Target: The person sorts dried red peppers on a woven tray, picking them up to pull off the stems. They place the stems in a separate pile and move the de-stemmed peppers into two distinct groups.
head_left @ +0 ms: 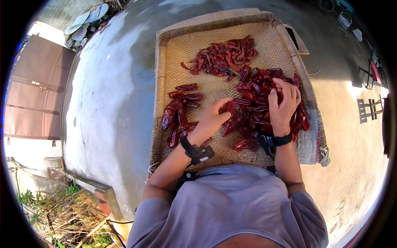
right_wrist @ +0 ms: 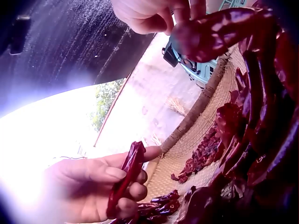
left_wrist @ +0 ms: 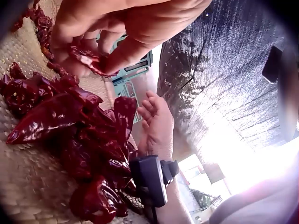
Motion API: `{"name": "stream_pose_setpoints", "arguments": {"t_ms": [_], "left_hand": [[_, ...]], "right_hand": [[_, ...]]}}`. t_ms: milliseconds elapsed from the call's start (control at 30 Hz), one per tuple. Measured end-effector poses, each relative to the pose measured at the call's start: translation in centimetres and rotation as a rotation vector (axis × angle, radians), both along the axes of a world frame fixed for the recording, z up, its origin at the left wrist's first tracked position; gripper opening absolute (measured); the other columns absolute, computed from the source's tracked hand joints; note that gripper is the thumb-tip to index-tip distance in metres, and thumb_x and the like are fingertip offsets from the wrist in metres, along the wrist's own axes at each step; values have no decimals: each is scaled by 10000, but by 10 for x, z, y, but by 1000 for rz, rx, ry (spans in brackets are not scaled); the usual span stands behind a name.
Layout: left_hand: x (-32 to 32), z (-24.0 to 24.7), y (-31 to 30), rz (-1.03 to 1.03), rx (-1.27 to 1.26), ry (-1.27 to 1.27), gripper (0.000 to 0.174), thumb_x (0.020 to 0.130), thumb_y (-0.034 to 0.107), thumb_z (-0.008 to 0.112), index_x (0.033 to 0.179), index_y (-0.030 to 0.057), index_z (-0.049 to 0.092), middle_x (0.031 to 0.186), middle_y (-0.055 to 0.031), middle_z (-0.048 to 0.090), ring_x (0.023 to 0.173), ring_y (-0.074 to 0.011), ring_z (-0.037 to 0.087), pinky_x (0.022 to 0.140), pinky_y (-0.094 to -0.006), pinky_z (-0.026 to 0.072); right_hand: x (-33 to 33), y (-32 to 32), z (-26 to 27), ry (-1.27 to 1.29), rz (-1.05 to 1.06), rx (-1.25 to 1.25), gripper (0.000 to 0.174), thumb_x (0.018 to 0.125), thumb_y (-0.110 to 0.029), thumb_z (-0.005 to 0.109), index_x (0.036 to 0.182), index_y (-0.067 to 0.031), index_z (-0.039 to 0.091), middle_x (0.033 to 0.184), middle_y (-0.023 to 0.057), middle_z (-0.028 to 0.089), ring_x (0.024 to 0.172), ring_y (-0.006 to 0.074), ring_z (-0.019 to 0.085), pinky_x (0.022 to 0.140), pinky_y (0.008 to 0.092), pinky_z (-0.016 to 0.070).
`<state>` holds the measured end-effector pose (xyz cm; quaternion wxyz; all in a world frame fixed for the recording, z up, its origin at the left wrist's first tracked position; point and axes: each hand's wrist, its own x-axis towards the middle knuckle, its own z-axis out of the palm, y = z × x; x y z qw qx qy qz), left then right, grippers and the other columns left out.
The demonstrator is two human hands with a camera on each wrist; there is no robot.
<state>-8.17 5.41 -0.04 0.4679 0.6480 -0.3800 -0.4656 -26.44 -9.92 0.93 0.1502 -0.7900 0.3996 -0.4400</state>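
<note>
My left hand (head_left: 215,120) pinches a dark red dried chili (left_wrist: 88,60) between thumb and fingers; in the right wrist view, that chili (right_wrist: 128,175) lies lengthwise along the fingers of the left hand (right_wrist: 88,186). Over the large pile of glossy chilies (head_left: 256,111) is my right hand (head_left: 285,101), fingers loosely bent and apart from the thumb. The left wrist view shows no chili in the right hand (left_wrist: 156,123). In the right wrist view, a large chili (right_wrist: 224,32) overlaps the fingertips of the right hand (right_wrist: 149,14); contact is unclear.
The woven tray (head_left: 182,45) has a raised rim. A heap of small, wrinkled chilies (head_left: 227,58) lies at its far side, and a smaller group of glossy chilies (head_left: 178,111) at the left. Striped cloth (head_left: 310,144) covers the near right corner.
</note>
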Motion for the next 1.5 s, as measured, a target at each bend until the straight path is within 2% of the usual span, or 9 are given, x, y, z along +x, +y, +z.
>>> {"name": "stream_pose_setpoints", "arguments": {"t_ms": [367, 500, 567, 767, 867, 1067, 1167, 1300, 1500], "left_hand": [[-33, 10, -16, -155, -5, -65, 475, 947, 217, 645, 1364, 29, 518, 1227, -142, 641, 1071, -219, 623, 933, -343, 489], [6, -7, -17, -214, -54, -730, 492, 874, 158, 654, 1338, 38, 543, 1280, -198, 576, 1202, -383, 503, 1043, -456, 387], [43, -24, -15, -177, -4, -1050, 479, 869, 154, 656, 1326, 52, 552, 1284, -183, 562, 1194, -388, 480, 1047, -477, 367], [105, -57, -18, 95, 191, -1389, 505, 777, 175, 742, 1254, 88, 598, 1280, -147, 544, 1243, -381, 446, 1029, -529, 354], [108, -23, -30, -139, 603, -1103, 686, 742, 258, 804, 1368, 129, 554, 1409, -129, 491, 1338, -362, 392, 1102, -558, 262], [110, -46, -13, -92, 244, -1416, 330, 734, 256, 805, 1010, 100, 716, 1070, -91, 654, 1113, -293, 552, 1065, -507, 286], [100, -29, -10, -58, 49, -1342, 331, 756, 247, 792, 1027, 84, 695, 1035, -126, 653, 1028, -311, 594, 1010, -486, 363], [57, 6, -9, -23, 20, -846, 371, 826, 172, 740, 1145, 32, 615, 1039, -189, 649, 1007, -341, 622, 910, -417, 471], [2, -10, 5, -51, -28, -380, 429, 889, 148, 682, 1228, -17, 478, 1088, -221, 628, 1026, -323, 640, 875, -393, 492]], "right_hand": [[5, 3, -5, -298, 147, -25, 247, 866, 3, 626, 1095, -79, 668, 1155, 99, 615, 1121, 282, 551, 1017, 394, 411], [5, 3, -7, -230, 140, -72, 244, 867, 9, 622, 1092, -72, 666, 1146, 100, 615, 1087, 280, 571, 985, 382, 438], [6, 3, -7, -236, 149, -46, 244, 866, 13, 621, 1092, -68, 665, 1142, 104, 616, 1071, 280, 579, 956, 371, 458], [11, 7, -9, -211, 209, -33, 240, 865, 28, 615, 1087, -50, 658, 1123, 118, 621, 1031, 276, 604, 877, 354, 501], [14, 10, -10, -253, 244, 49, 233, 867, 32, 613, 1082, -45, 657, 1103, 125, 626, 998, 282, 622, 858, 356, 510], [16, 9, -12, -180, 276, 1, 242, 868, 45, 606, 1086, -45, 661, 1037, 125, 650, 963, 290, 642, 834, 353, 520], [17, 12, -11, -167, 341, -14, 245, 858, 32, 629, 1088, -46, 663, 1016, 116, 654, 894, 257, 648, 805, 337, 527], [20, 19, -9, -129, 523, 148, 319, 817, -31, 710, 1130, -47, 651, 1034, 103, 656, 778, 184, 623, 771, 305, 531], [30, 34, -11, 67, 777, 328, 434, 829, -113, 752, 1234, -64, 603, 1117, 124, 650, 935, 267, 671, 820, 338, 540]]}}
